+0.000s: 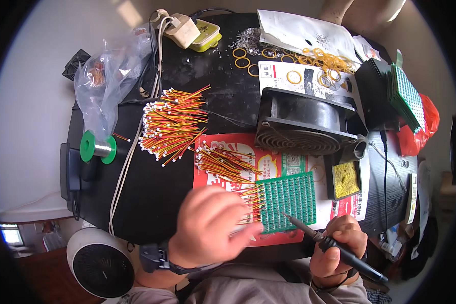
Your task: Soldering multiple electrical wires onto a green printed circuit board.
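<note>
Two hands work at a black table (152, 197) that is round at the near edge and very full. The right hand (338, 247) is closed around a soldering iron (334, 247), and its thin tip points up and left at the bottom edge of a green board (289, 201). The left hand (210, 228) lies palm down with its fingers over the short red and yellow wires (249, 201) stuck along the left side of that board; I cannot tell if it pinches them. The board rests on a red and white paper (268, 164). Just above it sits a small bunch of the same wires (223, 162), and a much bigger pile (171, 121) lies farther back. A black fan (304, 124) stands behind the board, with a yellow sponge in a tray (345, 178) beside it. Yellow rubber bands (319, 62) are spread at the far side. A green spool (98, 147) and a clear plastic bag (106, 81) sit on the left. Below the table, a white round fan (99, 262) stands on the floor.
</note>
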The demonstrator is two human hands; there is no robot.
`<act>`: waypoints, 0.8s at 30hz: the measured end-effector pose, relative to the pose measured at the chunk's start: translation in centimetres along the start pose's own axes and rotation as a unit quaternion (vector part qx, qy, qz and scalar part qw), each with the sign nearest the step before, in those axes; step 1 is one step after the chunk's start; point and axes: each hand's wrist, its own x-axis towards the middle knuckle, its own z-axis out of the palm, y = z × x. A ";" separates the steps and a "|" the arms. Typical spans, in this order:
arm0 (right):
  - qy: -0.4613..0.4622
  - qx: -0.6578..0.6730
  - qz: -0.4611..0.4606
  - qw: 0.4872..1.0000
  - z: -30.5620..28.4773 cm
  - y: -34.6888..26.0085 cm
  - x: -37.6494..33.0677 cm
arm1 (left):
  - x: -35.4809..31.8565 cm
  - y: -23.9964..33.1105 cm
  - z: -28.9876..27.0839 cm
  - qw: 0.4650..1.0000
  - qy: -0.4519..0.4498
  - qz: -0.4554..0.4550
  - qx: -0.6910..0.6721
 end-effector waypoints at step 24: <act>0.001 -0.019 0.013 1.000 0.1 -0.2 0.0 | 0.0 -3.0 -1.0 0.981 0.014 -0.160 0.107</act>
